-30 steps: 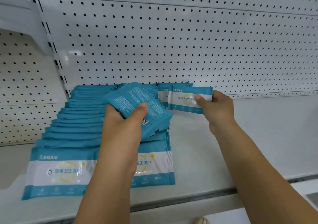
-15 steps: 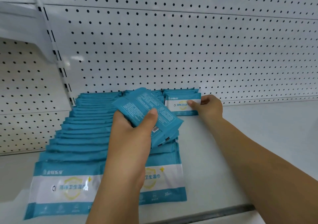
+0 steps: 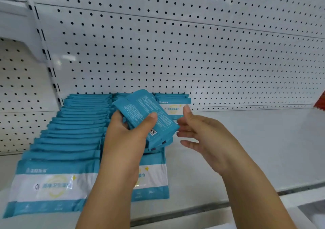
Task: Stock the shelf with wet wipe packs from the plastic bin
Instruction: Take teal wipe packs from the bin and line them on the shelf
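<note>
left hand [image 3: 125, 137] grips packs [image 3: 144, 110] | right hand [image 3: 204, 137] relaxed | 3 shelved rows [image 3: 73, 137], pegboard [image 3: 193, 52] behind

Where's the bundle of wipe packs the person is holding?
The bundle is mid-frame in the head view, gripped in the left hand above the second row of packs on the shelf, open right hand to its right.

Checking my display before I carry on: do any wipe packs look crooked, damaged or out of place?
Nothing stands out. The shelved packs lie in straight overlapping rows on the shelf. Only the bundle gripped by the left hand is tilted, barcode side up.
</note>
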### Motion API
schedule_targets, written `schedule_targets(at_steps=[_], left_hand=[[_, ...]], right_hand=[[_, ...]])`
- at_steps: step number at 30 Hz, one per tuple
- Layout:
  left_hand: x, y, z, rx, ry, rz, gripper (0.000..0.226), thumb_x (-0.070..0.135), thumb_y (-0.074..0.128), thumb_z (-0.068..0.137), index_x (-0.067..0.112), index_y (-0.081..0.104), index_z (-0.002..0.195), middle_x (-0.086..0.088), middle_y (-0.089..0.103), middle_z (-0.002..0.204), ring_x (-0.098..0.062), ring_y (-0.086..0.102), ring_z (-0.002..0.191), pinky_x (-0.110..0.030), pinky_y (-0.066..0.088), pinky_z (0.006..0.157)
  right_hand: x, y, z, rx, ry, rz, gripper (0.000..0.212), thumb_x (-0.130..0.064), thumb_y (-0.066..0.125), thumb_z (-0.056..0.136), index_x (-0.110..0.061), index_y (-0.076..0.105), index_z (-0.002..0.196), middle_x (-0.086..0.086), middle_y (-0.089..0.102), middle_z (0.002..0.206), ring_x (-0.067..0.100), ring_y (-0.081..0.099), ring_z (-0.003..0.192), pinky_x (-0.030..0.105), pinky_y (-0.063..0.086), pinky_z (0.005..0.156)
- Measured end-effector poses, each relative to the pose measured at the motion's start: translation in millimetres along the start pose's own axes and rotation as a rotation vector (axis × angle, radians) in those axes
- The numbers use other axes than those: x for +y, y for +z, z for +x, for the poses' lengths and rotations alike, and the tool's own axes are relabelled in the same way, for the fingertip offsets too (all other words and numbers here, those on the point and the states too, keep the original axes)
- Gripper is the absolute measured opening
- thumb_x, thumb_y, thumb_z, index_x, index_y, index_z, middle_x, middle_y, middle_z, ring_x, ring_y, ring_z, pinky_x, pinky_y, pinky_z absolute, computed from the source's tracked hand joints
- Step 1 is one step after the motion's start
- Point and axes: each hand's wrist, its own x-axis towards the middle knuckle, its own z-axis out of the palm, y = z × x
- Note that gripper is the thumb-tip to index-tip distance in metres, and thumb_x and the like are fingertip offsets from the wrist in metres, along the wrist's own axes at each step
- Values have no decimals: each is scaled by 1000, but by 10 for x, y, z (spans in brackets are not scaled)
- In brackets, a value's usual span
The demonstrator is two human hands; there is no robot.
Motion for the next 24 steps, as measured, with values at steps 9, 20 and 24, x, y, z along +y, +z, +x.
schedule_targets(at_steps=[9,20,24], left_hand=[[-77,134,-213,-15,11,137,10,22,75,92,20,74,102,6,80,91,-13,78,84,-34,61,75],[-25,114,-190,34,-78,167,13,36,68,96,28,76,102,8,80,95,-18,77,90,-52,59,91],[-22,151,-173,12,-93,146,52,64,70,83,17,73,106,-13,77,101,-36,75,97,-57,58,91]], right_hand=[[196,-14,-343,-97,-11,3,40,-47,72,85,-10,75,100,0,79,95,16,75,95,30,57,84],[94,-88,-268,70,-221,178,17,-21,75,89,-10,63,86,7,78,91,25,76,90,41,63,82],[13,-50,-334,-56,-359,-57,15,-29,83,80,-21,72,86,-4,78,93,16,74,91,35,60,85]])
